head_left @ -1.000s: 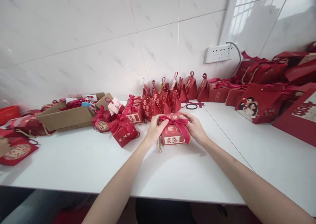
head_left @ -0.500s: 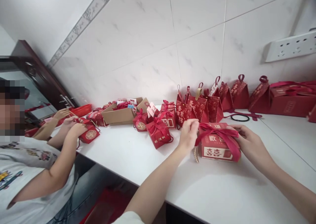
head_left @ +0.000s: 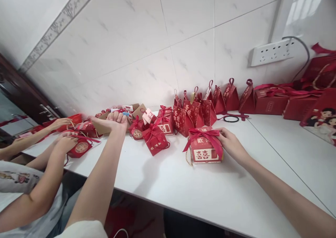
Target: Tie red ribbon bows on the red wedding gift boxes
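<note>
My right hand (head_left: 231, 142) grips the top right edge of a red gift box (head_left: 206, 150). The box sits on the white table (head_left: 168, 177), with a red ribbon bow (head_left: 203, 135) across its top. A twisted gold cord (head_left: 189, 158) hangs at its left side. My left hand (head_left: 117, 122) is raised over the table, away from the gift box. Its fingers are curled with the thumb stretched out to the left, and nothing shows in it. Behind it in view is a cardboard carton (head_left: 138, 110) with red items, partly hidden by the hand.
Beside my left hand stand small red boxes (head_left: 156, 140) with bows. Several triangular red boxes (head_left: 183, 117) line the wall, with a black ring (head_left: 231, 119) near them. Larger red boxes (head_left: 270, 101) are at right. A co-worker's hands (head_left: 67, 140) hold another red box (head_left: 81, 147).
My left hand has left the gift box and swung left toward the carton. My right hand stays on the box. The view has turned right, bringing more red boxes in.
</note>
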`<state>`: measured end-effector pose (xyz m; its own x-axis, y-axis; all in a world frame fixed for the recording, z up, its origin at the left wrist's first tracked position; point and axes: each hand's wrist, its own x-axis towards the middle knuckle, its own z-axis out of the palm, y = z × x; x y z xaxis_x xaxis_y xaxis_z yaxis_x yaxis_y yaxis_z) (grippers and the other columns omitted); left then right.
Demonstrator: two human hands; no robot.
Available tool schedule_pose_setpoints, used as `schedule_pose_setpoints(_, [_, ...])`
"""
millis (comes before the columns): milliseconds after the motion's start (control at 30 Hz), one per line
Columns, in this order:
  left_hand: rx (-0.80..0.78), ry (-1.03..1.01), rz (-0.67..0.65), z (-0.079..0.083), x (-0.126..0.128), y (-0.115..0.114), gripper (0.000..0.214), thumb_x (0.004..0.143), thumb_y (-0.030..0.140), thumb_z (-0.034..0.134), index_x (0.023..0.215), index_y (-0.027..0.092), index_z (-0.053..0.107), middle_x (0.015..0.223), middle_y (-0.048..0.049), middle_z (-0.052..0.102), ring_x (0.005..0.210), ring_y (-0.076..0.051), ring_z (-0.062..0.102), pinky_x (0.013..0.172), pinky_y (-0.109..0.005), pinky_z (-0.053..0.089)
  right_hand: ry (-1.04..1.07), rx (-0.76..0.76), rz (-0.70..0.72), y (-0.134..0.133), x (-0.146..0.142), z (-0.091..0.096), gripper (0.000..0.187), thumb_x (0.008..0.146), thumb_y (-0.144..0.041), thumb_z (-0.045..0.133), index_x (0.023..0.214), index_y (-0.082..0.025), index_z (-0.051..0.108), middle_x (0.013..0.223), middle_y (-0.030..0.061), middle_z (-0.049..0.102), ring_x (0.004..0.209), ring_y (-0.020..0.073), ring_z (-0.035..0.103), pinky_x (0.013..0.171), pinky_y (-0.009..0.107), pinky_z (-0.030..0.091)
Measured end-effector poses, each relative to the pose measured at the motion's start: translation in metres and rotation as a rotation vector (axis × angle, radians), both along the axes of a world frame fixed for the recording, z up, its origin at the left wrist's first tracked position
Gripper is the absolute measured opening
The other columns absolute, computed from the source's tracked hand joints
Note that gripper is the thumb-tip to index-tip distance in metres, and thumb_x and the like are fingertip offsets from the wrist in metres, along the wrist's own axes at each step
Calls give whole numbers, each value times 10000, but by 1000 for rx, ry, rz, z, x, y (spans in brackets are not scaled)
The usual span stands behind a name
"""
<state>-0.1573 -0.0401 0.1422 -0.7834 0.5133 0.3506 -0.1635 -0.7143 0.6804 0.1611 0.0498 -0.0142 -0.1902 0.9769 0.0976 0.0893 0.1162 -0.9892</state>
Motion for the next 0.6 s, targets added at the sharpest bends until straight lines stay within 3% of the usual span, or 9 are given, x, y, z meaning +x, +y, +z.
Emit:
schedule_pose_setpoints(100, [-37,89,-75,-20,35,16,624,768,656,382,424,189,150,362,76,158,287,-36,173,314,-199,101,34,43,23,1,-4,-3,214,734,-390,538,774,-192,609,819,57,679,763,213,612,670,305,445])
schedule_pose_setpoints(200, [-290,265,-232,-59,97,45,449,677,468,614,450,187,348,411,71,310,329,-57,347,315,-188,178,65,95,-7,3,-4,-3,191,708,-369,546,724,-185,598,773,51,664,740,207,591,684,315,429])
schedule_pose_setpoints(267, [-390,319,-334,-85,134,62,283,658,412,630,573,159,534,503,39,444,438,-83,466,369,-186,300,51,119,-52,5,-2,-3,178,696,-363,550,692,-186,572,729,34,638,709,194,570,672,308,417])
schedule_pose_setpoints(333, [-366,274,-329,-105,157,70,232,662,381,600,666,150,597,579,29,490,529,-81,493,466,-184,381,31,139,-90,7,-1,-1,181,695,-367,550,647,-193,532,664,10,596,657,176,539,633,293,401])
schedule_pose_setpoints(433, [-343,220,-315,-126,168,70,233,668,380,577,743,163,620,667,24,542,616,-84,511,567,-182,413,13,169,-101,4,-2,2,254,727,-400,537,584,-205,459,582,-23,520,576,146,479,568,269,367])
schedule_pose_setpoints(600, [-529,366,-587,-136,168,54,300,632,401,654,835,184,612,779,0,637,688,-141,571,610,-229,439,99,274,-48,-14,-2,10,392,866,-493,344,588,-217,332,563,-43,396,531,117,376,525,252,317])
